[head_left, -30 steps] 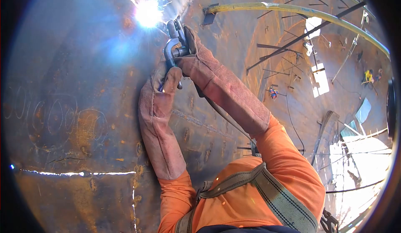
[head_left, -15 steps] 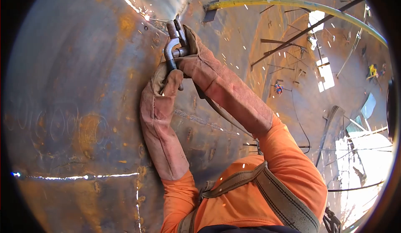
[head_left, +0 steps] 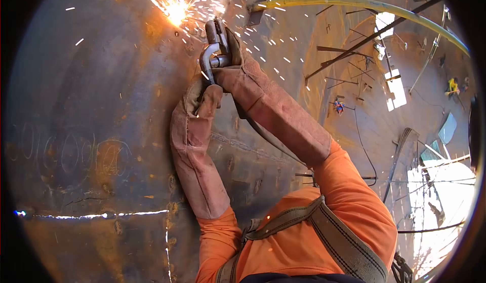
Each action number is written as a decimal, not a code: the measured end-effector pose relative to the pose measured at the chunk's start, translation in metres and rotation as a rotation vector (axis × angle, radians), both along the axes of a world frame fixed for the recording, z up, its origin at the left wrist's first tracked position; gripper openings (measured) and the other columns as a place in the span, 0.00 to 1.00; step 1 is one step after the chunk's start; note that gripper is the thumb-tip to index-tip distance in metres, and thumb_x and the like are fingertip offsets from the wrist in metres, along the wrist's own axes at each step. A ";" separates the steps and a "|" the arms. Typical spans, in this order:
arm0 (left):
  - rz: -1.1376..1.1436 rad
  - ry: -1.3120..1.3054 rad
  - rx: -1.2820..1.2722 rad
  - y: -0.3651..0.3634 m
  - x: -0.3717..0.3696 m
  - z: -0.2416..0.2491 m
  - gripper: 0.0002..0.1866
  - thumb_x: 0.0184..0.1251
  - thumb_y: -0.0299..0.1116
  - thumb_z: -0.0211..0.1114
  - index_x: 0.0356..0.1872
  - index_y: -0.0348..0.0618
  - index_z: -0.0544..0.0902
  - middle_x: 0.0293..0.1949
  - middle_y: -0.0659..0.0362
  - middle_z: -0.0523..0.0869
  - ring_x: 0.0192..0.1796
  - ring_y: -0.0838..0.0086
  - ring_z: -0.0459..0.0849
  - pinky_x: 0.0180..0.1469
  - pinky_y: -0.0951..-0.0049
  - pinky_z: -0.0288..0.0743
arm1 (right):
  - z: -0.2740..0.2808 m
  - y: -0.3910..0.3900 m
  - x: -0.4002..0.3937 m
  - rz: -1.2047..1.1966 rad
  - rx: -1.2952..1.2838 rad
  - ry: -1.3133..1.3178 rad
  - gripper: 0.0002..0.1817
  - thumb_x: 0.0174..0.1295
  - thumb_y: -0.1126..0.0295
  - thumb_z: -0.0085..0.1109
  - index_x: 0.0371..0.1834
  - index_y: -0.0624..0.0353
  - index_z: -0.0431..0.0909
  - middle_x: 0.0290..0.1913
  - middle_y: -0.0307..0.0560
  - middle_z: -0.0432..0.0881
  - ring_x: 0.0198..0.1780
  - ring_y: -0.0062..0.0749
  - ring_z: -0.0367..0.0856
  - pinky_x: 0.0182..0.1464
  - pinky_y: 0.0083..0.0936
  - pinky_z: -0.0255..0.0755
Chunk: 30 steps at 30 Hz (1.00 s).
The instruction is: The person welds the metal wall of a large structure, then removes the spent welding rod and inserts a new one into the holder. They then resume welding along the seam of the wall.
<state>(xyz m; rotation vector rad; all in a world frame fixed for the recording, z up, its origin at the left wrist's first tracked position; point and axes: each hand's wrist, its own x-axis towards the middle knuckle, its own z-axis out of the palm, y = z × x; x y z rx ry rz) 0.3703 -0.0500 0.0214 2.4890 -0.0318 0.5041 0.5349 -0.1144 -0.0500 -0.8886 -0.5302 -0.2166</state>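
My right hand (head_left: 234,70), in a long leather glove, is wrapped around a welding electrode holder (head_left: 206,60). Just below it, my left hand (head_left: 202,100), gloved the same way, is closed on the lower end of the holder. The holder's jaws point up toward a bright welding arc (head_left: 177,12) on the rusty steel wall (head_left: 101,110). Glare and sparks hide the electrode. A dark cable (head_left: 273,142) runs down behind my right forearm.
A slit of light (head_left: 101,215) crosses the plate at lower left, below chalk writing (head_left: 76,154). At upper right a yellow curved pipe (head_left: 324,1) and dark metal bars (head_left: 354,50) cross the view. Bright openings lie at right.
The small glow at the seam has flared into a bright arc with many flying sparks. The holder has shifted slightly to the right; both hands keep their grip.
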 end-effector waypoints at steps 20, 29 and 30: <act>-0.021 0.036 -0.039 -0.006 -0.001 0.006 0.18 0.89 0.44 0.63 0.55 0.38 0.88 0.37 0.58 0.84 0.40 0.70 0.79 0.47 0.64 0.78 | 0.013 -0.026 -0.021 0.056 -0.029 0.024 0.39 0.73 0.67 0.79 0.85 0.55 0.72 0.66 0.44 0.89 0.55 0.22 0.89 0.50 0.28 0.88; 0.076 0.088 0.057 -0.012 -0.004 0.007 0.20 0.89 0.43 0.61 0.60 0.37 0.89 0.41 0.57 0.88 0.45 0.70 0.83 0.52 0.64 0.80 | -0.008 0.012 0.020 1.097 1.068 0.560 0.24 0.88 0.58 0.63 0.79 0.54 0.79 0.64 0.46 0.91 0.55 0.31 0.91 0.57 0.40 0.88; 0.086 -0.017 -0.077 -0.016 -0.003 -0.003 0.19 0.90 0.43 0.61 0.60 0.37 0.90 0.41 0.57 0.88 0.45 0.70 0.83 0.52 0.64 0.80 | -0.009 0.013 0.017 1.097 1.067 0.561 0.24 0.88 0.58 0.63 0.79 0.54 0.79 0.64 0.46 0.91 0.55 0.31 0.91 0.57 0.40 0.88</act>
